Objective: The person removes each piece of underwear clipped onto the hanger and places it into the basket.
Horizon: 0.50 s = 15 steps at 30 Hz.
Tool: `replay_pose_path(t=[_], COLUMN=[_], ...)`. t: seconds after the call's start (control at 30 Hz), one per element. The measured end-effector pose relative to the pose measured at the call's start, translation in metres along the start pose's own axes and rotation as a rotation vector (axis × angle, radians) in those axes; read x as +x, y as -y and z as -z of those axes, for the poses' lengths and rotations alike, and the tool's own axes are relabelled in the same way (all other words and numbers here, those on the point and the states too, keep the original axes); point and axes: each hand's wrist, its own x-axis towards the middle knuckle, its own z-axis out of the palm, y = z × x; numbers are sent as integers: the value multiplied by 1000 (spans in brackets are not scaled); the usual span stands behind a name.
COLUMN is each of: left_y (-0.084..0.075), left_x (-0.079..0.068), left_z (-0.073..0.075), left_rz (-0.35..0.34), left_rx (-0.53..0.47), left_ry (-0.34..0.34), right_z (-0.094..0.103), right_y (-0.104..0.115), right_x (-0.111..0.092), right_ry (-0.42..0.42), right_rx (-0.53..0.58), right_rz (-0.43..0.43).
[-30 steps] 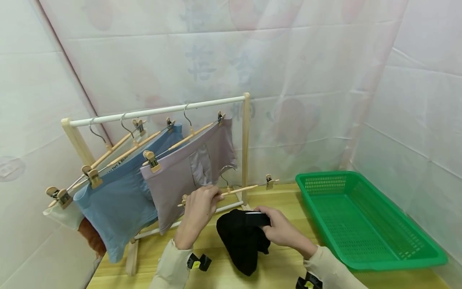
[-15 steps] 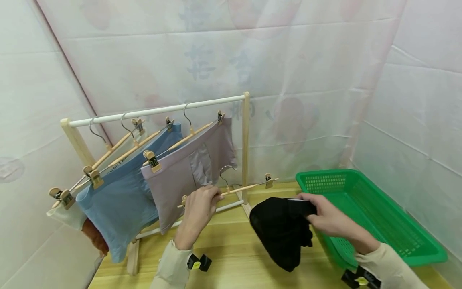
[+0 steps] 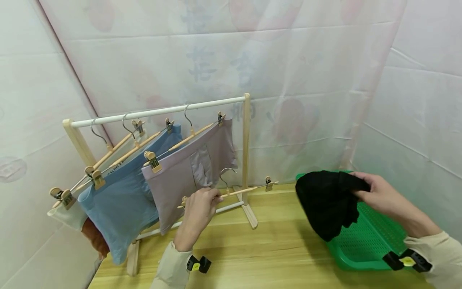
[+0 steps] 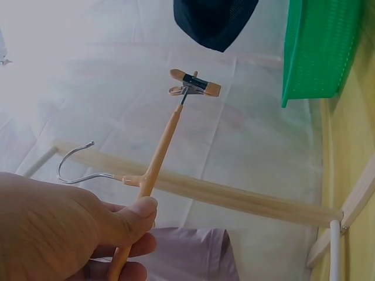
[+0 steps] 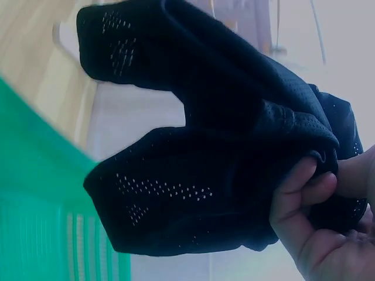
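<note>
Black boxer briefs (image 3: 326,202) with small perforations on the legs, as the right wrist view shows, hang from my right hand (image 3: 388,196). Its thumb and fingers pinch them near the waistband, above the near-left part of the green basket (image 3: 355,265). My left hand (image 3: 199,208) grips the wooden bar of a clip hanger (image 3: 238,192) beside its metal hook. In the left wrist view the hanger's far clip (image 4: 196,84) holds nothing. My left fingers partly hide the bar, and the near clip shows just beyond them in the head view.
A wooden rack (image 3: 247,148) with a white rail stands at the left. Lilac boxer briefs (image 3: 177,176), blue boxer briefs (image 3: 122,208) and a white and brown garment (image 3: 73,216) hang from clip hangers on it. The wooden table (image 3: 267,245) extends beneath.
My right hand has carried the black boxer briefs right, from beside the left hand to over the green basket. The left hand with the hanger has stayed almost in place.
</note>
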Motion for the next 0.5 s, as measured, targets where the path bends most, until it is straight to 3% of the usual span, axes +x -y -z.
replay_pose_path(t=[0.23,0.5], left_y=[0,0], left_x=[-1,-1], left_z=[-1,-1], left_rz=[9,10], left_rx=[3,5], left_ry=[8,10], right_z=[34,54], right_y=[-40,-79], right_x=[7,18], right_ry=[-40,-59], right_rx=[51,21], right_rz=[-133,-305])
